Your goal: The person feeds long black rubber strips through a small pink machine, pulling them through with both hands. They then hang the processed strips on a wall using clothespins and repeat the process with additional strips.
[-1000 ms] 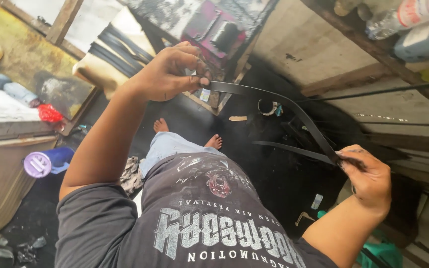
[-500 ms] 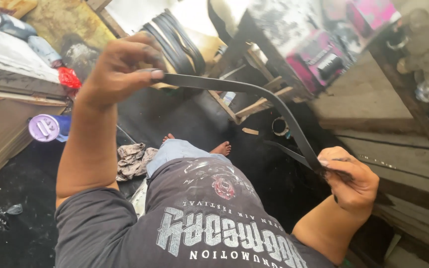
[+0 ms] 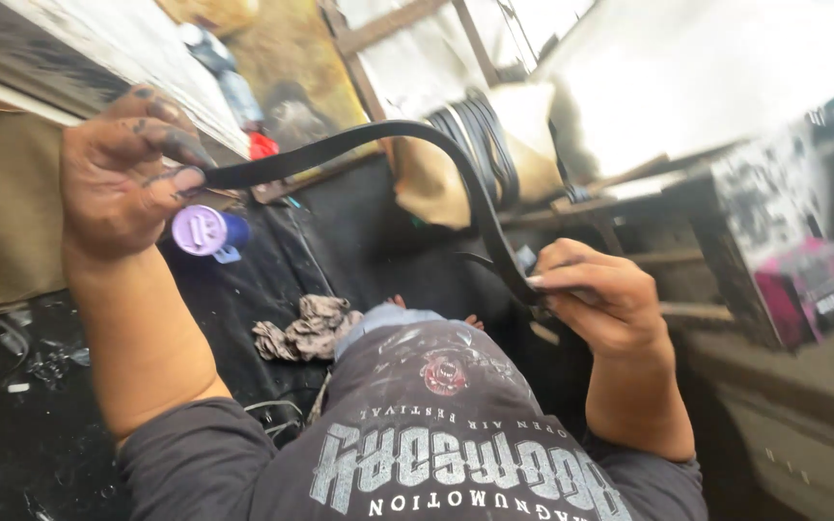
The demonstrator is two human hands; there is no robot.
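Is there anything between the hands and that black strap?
No. Both hands already touch the black strap. The left hand pinches one end up high, and the right hand grips it lower down. The strap arches freely between them, with nothing visible in the way.

Matt black rubber-like strap (image 3: pixel 407 140), smooth and flexible, against a grimy dark floor (image 3: pixel 12 434), crumpled grey cloth rag (image 3: pixel 303 328), glossy purple plastic cap (image 3: pixel 199 230), rough weathered wooden frame (image 3: pixel 378 29), soot-smeared fingers (image 3: pixel 161 145).
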